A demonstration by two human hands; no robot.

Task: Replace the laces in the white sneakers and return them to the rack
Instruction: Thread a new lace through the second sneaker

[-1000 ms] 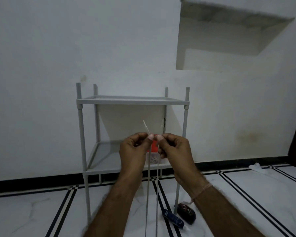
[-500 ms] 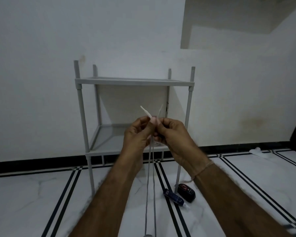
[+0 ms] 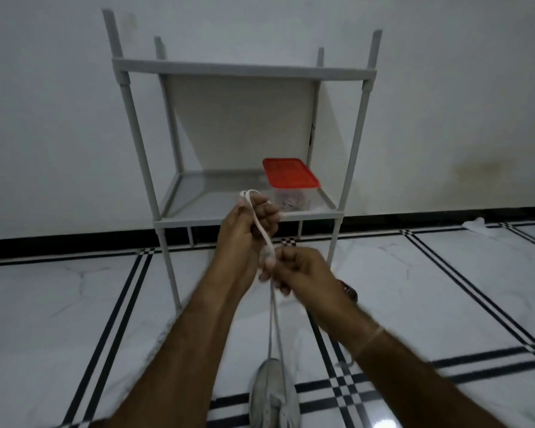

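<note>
The left hand (image 3: 244, 233) is gripping the lace (image 3: 261, 230), looped over it; the right hand (image 3: 300, 270), nearer, is pinching 2 strands. Soft, light, limp: probably best pinched near the tips.

The lower shelf (image 3: 213, 200) bears a red-lidded container (image 3: 289, 174); the floor (image 3: 74, 304) bears a sneaker (image 3: 262, 396) (blurred, seemingly white).

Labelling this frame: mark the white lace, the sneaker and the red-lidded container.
white lace (image 3: 261, 231), head view, slanted upper stretch.
white sneaker (image 3: 267, 378), head view, toe.
red-lidded container (image 3: 289, 173), head view, lid centre.
</note>
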